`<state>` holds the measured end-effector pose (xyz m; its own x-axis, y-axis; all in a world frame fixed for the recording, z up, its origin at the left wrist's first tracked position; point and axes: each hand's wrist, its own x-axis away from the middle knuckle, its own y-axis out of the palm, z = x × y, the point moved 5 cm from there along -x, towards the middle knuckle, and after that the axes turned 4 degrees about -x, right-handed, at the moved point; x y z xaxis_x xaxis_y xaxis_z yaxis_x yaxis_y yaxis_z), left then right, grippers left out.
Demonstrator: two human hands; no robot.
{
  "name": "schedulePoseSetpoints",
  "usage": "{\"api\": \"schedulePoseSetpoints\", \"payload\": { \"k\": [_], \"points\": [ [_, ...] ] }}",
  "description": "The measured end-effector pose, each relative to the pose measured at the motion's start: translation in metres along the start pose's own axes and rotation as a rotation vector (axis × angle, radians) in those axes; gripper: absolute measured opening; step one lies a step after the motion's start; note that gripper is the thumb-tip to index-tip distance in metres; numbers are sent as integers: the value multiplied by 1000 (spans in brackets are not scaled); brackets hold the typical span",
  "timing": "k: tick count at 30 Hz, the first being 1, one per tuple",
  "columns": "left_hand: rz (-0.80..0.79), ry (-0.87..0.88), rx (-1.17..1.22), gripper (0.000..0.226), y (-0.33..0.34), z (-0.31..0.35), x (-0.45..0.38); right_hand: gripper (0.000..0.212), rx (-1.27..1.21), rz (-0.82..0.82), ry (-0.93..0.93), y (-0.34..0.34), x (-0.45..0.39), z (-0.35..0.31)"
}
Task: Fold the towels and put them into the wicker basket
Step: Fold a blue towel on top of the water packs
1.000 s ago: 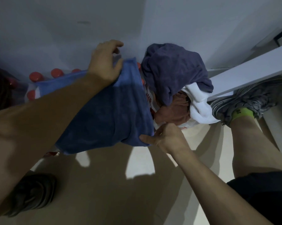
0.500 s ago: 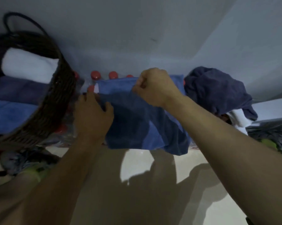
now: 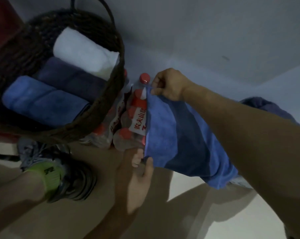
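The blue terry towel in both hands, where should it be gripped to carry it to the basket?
Judging by its pose, keep to the blue terry towel's straight left edge: right hand pinching the far corner from above, left hand the near corner from below. The rest hangs loose rightward, so that edge keeps the fold taut toward the dark wicker basket.

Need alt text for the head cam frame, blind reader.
Both hands hold a blue towel: right hand pinches its top corner, left hand its lower corner. Beside it, a wicker basket holds three folded towels, next to red-capped water bottles.
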<state>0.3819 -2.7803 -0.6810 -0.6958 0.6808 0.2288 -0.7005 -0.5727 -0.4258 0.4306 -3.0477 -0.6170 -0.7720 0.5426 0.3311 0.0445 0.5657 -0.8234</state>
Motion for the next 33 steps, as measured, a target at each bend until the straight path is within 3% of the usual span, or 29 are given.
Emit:
{"api": "schedulePoseSetpoints", "payload": {
  "k": [6, 9, 12, 14, 17, 20, 21, 25, 27, 29, 33],
  "points": [
    [-11, 32, 137, 27, 2, -5, 11, 13, 129, -76, 30, -6, -6, -7],
    [4, 280, -18, 13, -11, 5, 9, 12, 86, -51, 19, -16, -6, -10],
    [-9, 594, -163, 18, -22, 19, 11, 9, -15, -24, 1, -24, -3, -10],
    [-32, 661, -165, 16, -27, 26, 11, 13, -44, -7, -4, -27, -2, -7],
    [8, 569, -100, 19, -31, 24, 12, 15, -98, 91, 8, -30, -5, 4],
    [71, 253, 44, 22, -33, 12, 13, 17, -189, 217, 55, -30, -10, 18],
    [73, 244, 24, 22, -32, 10, 15, 17, -211, 247, 68, -29, -12, 22],
    [-91, 539, -61, 12, -23, 4, 26, 16, -268, 309, 80, -21, -18, 28],
    [-54, 376, -71, 11, -29, -5, 20, 13, -239, 326, 57, -18, -18, 26],
    [81, 179, -87, 24, -40, -10, 14, 13, -195, 327, 21, -14, -18, 22],
    [186, 121, -72, 25, -46, -4, 8, 25, -49, 309, -60, -7, -17, 9]
  ]
}}
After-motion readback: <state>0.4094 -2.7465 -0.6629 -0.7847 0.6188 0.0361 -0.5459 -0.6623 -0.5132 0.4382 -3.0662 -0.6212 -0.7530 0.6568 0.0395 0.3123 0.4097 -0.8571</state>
